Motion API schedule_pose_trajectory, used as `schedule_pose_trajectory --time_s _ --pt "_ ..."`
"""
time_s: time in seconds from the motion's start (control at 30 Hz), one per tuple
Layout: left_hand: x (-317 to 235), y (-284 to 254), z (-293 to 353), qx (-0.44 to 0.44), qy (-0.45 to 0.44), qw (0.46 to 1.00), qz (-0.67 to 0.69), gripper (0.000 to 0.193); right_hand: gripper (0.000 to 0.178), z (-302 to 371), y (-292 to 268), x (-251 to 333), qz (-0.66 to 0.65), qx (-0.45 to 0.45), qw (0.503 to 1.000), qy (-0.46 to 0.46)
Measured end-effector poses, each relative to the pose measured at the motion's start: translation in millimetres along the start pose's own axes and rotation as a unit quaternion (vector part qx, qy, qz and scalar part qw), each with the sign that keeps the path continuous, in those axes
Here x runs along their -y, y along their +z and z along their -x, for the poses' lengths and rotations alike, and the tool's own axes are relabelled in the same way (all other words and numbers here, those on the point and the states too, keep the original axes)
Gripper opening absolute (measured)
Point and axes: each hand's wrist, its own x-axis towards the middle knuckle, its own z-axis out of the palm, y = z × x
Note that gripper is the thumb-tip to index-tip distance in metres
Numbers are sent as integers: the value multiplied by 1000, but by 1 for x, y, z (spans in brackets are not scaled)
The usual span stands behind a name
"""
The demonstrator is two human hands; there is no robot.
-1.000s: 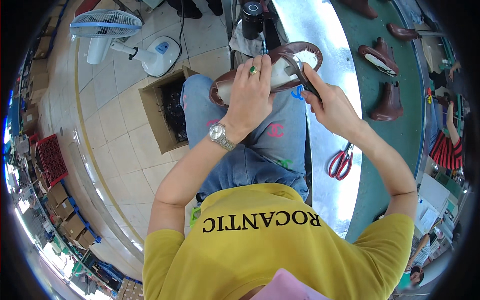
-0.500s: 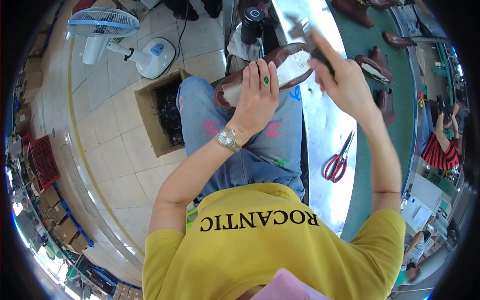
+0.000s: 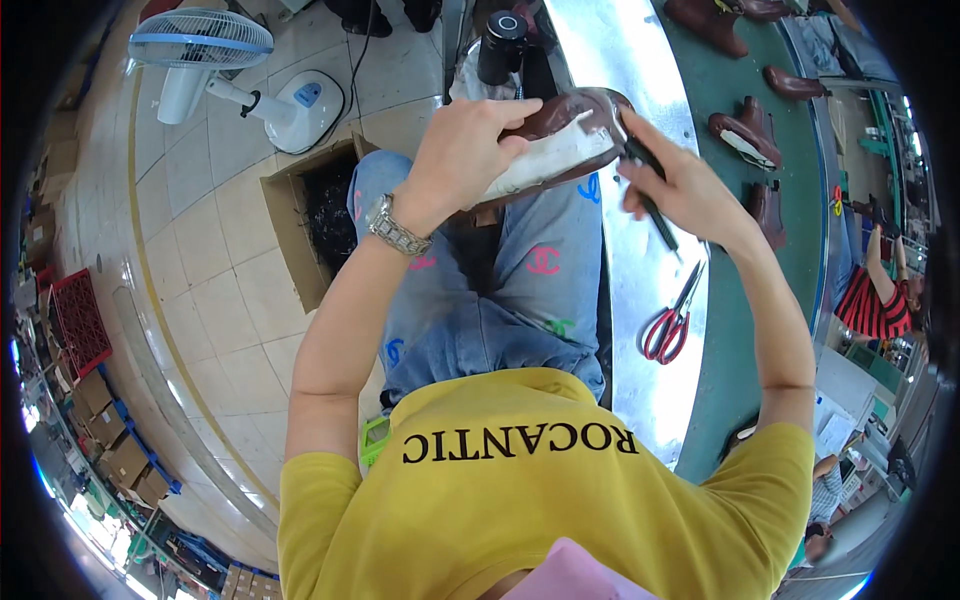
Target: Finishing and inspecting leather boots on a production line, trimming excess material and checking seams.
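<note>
Workshop, tiled floor (image 3: 215, 280) down the left, cardboard boxes (image 3: 115, 430) along the far rim, red plastic crate (image 3: 80, 322) just right of them. Next, a white-and-blue fan (image 3: 200, 40) on the floor, head turned sideways, base near an open carton (image 3: 285, 235) with dark stuff inside, contents not readable. Carton sits just beside the person's knee, blue jeans (image 3: 545, 290). Left hand (image 3: 465, 150), silver watch (image 3: 398, 228) on that wrist, is curled over the left end of a brown shoe (image 3: 560, 160): fingers across the upper edge, thumb by the pale underside, gripping it. Shoe is held above the lap, pale bottom up to the camera, tilted up to the right. Black cylinder (image 3: 500, 50) stands beyond it. Right hand (image 3: 690, 195) is closed around a black-handled tool (image 3: 655, 215); tool head is blurred at the shoe's right end, can't tell if it's touching. Both are over the edge of a shiny metal strip (image 3: 650, 110); red-handled scissors (image 3: 667, 333) lie on it, below the right hand. Further right, green bench top (image 3: 730, 290) with brown boots (image 3: 745, 135) on it, then a co-worker in red-and-black stripes (image 3: 872, 302) by the rim.
</note>
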Motion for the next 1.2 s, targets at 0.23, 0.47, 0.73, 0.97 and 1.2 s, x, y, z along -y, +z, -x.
schedule_pose_trajectory --time_s 0.23,0.47,0.73,0.97,1.2 --pt "-14 5 11 -19 -29 999 34 59 62 6 20 15 -209 148 965 59" --pt "-29 62 52 -100 47 930 -351 66 50 26 29 14 172 -9 980 -103" --pt "-30 72 58 -112 77 888 -439 55 66 2 61 6 284 -184 934 -111" --pt "-16 71 58 -177 94 953 -226 61 62 1 92 22 275 -204 937 -65" --pt "-16 27 69 -117 43 948 -292 44 67 2 102 48 186 -300 928 -117"
